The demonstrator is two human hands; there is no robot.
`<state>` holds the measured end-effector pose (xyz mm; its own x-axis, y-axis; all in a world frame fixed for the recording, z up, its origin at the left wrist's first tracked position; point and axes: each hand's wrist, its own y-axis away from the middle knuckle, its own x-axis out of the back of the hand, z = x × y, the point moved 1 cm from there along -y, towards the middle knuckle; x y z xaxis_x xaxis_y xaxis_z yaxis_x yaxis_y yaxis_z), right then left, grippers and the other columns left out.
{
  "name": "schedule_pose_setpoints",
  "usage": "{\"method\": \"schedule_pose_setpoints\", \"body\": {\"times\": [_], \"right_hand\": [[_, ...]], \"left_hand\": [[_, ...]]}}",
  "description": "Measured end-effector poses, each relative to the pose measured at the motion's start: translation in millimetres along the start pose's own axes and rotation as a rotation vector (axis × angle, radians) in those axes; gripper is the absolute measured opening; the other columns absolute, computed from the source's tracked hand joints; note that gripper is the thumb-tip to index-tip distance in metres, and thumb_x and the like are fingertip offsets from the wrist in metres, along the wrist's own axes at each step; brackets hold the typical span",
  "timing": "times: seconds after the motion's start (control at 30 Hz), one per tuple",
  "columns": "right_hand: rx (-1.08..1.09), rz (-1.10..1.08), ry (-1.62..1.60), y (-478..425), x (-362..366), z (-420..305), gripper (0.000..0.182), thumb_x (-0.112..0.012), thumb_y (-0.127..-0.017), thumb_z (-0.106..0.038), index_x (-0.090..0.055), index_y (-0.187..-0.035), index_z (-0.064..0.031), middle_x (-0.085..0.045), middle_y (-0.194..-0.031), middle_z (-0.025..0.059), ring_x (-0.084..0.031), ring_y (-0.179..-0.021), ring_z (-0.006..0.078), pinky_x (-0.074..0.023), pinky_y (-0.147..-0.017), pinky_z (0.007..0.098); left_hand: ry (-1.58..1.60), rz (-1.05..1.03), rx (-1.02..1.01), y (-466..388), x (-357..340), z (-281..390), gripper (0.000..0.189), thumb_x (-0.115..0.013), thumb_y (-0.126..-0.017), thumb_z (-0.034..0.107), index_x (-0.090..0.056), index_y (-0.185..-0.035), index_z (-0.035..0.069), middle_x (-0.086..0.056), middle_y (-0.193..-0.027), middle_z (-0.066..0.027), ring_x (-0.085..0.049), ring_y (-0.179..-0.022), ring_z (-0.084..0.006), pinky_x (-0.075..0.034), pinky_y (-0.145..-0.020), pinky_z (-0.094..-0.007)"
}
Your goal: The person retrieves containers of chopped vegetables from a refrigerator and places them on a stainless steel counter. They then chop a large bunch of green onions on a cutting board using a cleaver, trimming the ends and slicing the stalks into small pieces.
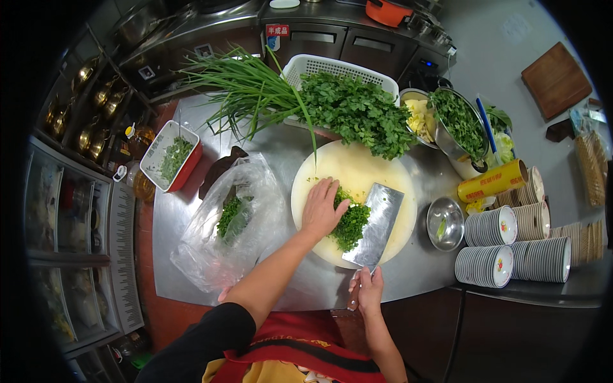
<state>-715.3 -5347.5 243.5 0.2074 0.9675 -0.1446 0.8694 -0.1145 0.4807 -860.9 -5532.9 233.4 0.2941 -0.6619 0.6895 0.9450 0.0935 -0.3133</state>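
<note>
My right hand (370,288) grips the wooden handle of a Chinese cleaver (381,215). Its broad blade lies flat on a round, pale cutting board (321,155), against the right side of a heap of finely chopped green onion (349,230). On the heap's left side rests my left hand (323,208), palm down, holding nothing. To the left, a clear plastic bag (191,253) contains more chopped greens (234,215). Long green onions (244,86) extend over the board's far edge, one leaf hanging down onto it.
A white plastic basket (342,60) of leafy herbs (357,107) stands behind the board. Right of it are a small steel bowl (445,224) and stacked plates (483,265). A red-and-white container (187,167) of cut greens sits at the left. The steel table's front edge (306,309) is near my body.
</note>
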Motion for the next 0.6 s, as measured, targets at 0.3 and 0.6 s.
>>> {"method": "schedule_pose_setpoints", "body": {"times": [0.3, 0.6], "right_hand": [[-0.021, -0.056, 0.112, -0.3, -50.3, 4.5, 0.013, -0.047, -0.1, -0.016, -0.042, -0.096, -0.0051, -0.05, -0.074, 0.0054, -0.052, -0.055, 0.0133, -0.0465, -0.047, 0.0273], [-0.067, -0.102, -0.078, 1.0, -53.0, -1.5, 0.01, -0.048, -0.099, -0.014, -0.042, -0.097, -0.0062, -0.05, -0.074, 0.0052, -0.051, -0.055, 0.0136, -0.0453, -0.046, 0.0276]], "left_hand": [[0.174, 0.058, -0.018, 7.6, -10.6, 23.2, 0.053, -0.065, -0.087, 0.035, -0.056, -0.122, -0.003, -0.052, -0.125, -0.0203, -0.046, -0.119, -0.0367, -0.034, -0.105, -0.0448], [0.281, 0.065, 0.151, 10.8, -18.2, 47.2, 0.048, -0.065, -0.087, 0.03, -0.056, -0.124, 0.0, -0.049, -0.131, -0.0203, -0.046, -0.122, -0.037, -0.036, -0.105, -0.0426]]}}
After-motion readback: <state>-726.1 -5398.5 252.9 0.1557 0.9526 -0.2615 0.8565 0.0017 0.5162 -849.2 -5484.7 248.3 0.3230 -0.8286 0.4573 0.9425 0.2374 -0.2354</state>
